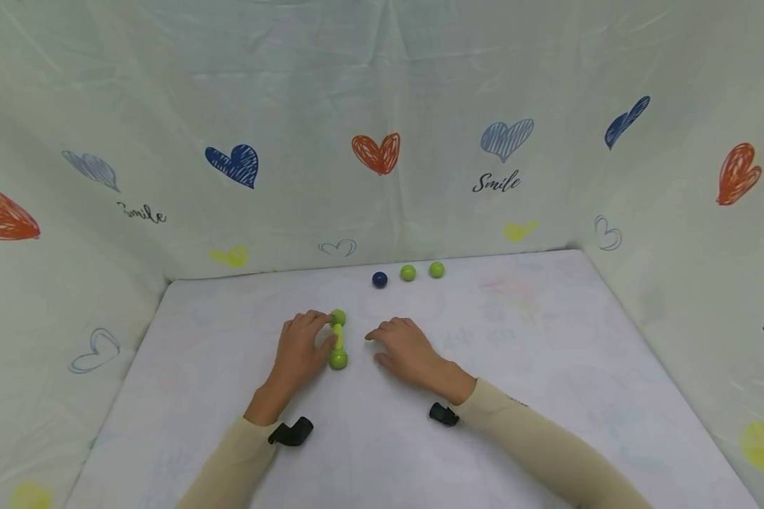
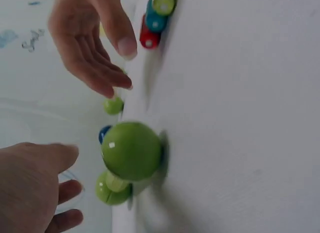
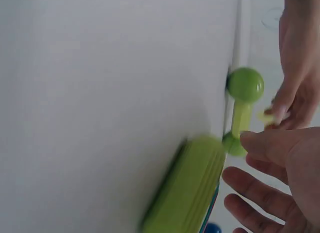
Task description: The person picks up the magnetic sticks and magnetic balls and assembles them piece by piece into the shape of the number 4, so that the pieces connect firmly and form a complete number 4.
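Two green balls joined by a yellow-green rod (image 1: 338,338) lie on the table, one ball (image 1: 338,360) nearer the person and the other (image 1: 338,317) farther off. Just left of this piece is my left hand (image 1: 299,350), its fingers spread and relaxed. A gap shows in the left wrist view between that hand (image 2: 35,178) and the near ball (image 2: 132,151). To the right of the piece, my right hand (image 1: 407,350) holds nothing, its fingers loosely bent. A ridged green rod (image 3: 187,185) lies near the right hand (image 3: 285,178) in the right wrist view.
A blue ball (image 1: 379,280) and two green balls (image 1: 408,273) (image 1: 436,269) stand by the table's back edge. In the left wrist view, green, teal (image 2: 155,22) and red (image 2: 149,39) rods lie side by side beyond the right hand. A white patterned cloth (image 1: 293,106) hangs behind.
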The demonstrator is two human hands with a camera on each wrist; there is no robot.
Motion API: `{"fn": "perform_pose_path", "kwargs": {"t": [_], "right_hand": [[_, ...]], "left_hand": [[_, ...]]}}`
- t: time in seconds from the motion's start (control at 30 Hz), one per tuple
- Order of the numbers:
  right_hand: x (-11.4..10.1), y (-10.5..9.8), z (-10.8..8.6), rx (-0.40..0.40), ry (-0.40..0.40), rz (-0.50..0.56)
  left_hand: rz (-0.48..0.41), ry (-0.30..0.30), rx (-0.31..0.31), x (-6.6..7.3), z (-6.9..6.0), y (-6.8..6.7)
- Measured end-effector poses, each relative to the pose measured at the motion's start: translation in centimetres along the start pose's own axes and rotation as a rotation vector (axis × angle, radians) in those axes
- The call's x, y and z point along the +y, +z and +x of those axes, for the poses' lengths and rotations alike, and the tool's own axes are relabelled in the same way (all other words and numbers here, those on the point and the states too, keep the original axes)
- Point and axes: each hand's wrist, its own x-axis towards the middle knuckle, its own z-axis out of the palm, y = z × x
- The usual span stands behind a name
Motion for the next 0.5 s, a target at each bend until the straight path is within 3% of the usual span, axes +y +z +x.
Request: {"fn": "perform_pose_path", "kwargs": {"t": [0.1,0.23,0.5], "right_hand": [[1.5,-0.5,-1.0,0.037,0.005,0.002],[2.9,-1.0,-2.0,0.026,0.042,0.002],[3.9,-1.4,-2.8,-0.008,0.073,0.003]], "left_hand": [[0.021,0.023,-0.02,0.7,-1.2,-0.2],[0.056,0.034,-0.05,1.3,-2.5,-0.1],[0.097,0.022,-0.062,1.5,-3.6,0.0]]}}
